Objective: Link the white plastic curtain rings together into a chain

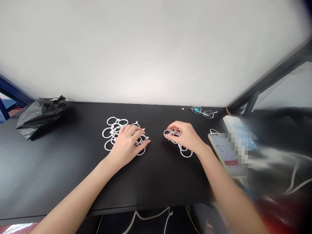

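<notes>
A loose pile of white plastic rings [107,133] with small round knobs lies on the black table [156,169], left of the middle. My left hand [126,141] rests palm down over the right side of this pile, its fingers stretched out and thumb apart, hiding several rings. To the right is a smaller group of the same rings [186,152]. Over its far end, my right hand [184,135] has thumb and fingers curled around a white ring [165,133]. Part of that group is covered by the hand.
A crumpled black plastic bag [41,115] sits at the far left. Eyeglasses [208,113] lie near the wall at the back right. Beside my right forearm are a phone [225,149] and a white box [235,125]. White cables [151,217] hang below the table's front edge.
</notes>
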